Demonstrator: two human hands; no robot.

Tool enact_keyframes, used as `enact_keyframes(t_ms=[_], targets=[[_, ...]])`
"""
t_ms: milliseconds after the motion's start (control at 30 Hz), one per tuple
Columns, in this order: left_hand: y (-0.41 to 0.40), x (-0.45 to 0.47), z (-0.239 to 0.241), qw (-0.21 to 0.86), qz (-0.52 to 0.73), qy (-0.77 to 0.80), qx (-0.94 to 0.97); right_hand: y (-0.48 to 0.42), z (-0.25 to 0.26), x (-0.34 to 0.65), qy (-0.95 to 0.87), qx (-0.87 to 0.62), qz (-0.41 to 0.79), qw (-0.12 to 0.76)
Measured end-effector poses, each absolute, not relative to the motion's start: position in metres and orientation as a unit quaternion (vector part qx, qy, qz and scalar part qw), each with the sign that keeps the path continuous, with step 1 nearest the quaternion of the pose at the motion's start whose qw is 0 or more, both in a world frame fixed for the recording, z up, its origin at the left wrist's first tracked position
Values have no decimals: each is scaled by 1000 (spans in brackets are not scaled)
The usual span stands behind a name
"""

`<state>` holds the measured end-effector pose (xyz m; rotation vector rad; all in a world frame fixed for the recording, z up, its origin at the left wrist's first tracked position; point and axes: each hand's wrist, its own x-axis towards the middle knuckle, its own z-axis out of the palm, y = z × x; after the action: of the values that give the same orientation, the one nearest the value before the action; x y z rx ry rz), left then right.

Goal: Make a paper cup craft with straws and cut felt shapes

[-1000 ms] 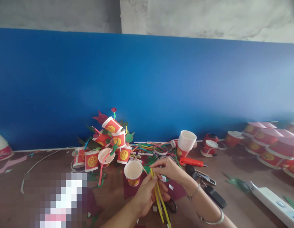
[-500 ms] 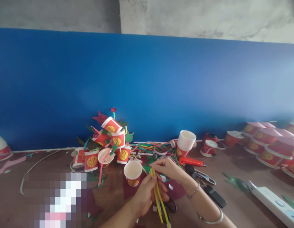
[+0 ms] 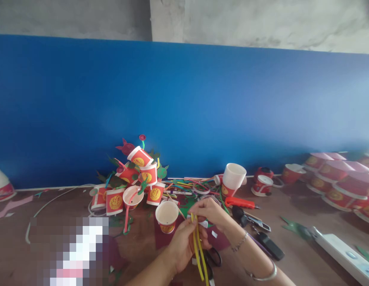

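Note:
Two long yellow straws (image 3: 199, 254), or one doubled over, hang down from my hands. My left hand (image 3: 186, 238) is closed around them, thumb on top. At their upper end the fingertips of my right hand (image 3: 208, 212) pinch together on the straws. An upright red paper cup (image 3: 167, 216) with a cream inside stands just left of my hands. Black-handled scissors (image 3: 214, 258) lie partly hidden beneath the straws. Under the cup and hands is a dark red sheet (image 3: 162, 234).
Red cups with green cutouts (image 3: 147, 174) are piled at back left. Loose coloured straws (image 3: 184, 184) lie behind my hands. Rightward are a cup stack (image 3: 233, 178), an orange utility knife (image 3: 240, 203), keys (image 3: 261, 222), a white power strip (image 3: 342, 254) and pink-topped cups (image 3: 336, 178).
My right hand has shifted slightly down, its fingers now lower at the straw tops. The straws' lower ends have swung a little left, showing more of the scissors.

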<state>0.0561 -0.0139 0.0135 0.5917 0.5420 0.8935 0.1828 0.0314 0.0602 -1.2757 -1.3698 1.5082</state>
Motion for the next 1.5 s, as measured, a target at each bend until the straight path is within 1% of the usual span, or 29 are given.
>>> enact_keyframes(t_ms=[233,633,733,867,933,1033,1100,1200,1400,1500], targets=[[-14,57,16,820,400,285,293,29,60,186,-569,-478,573,345],[-16,61,23,776,399,366,324,31,50,179,-576,-526,535,324],[-15,59,22,777,402,365,318,35,51,184,-602,-542,492,318],[-10,57,16,775,422,359,305,42,58,204,-646,-583,350,346],[-6,56,15,775,424,359,301,44,62,215,-670,-613,277,314],[-1,54,14,775,423,360,299,43,66,224,-695,-658,184,225],[2,52,15,774,424,362,300,41,66,225,-695,-682,146,175],[3,51,15,772,424,364,302,40,64,221,-700,-686,133,144],[-6,54,15,799,374,340,328,34,63,204,-752,-616,175,158],[-9,55,16,808,358,330,332,31,62,195,-748,-624,176,139]])
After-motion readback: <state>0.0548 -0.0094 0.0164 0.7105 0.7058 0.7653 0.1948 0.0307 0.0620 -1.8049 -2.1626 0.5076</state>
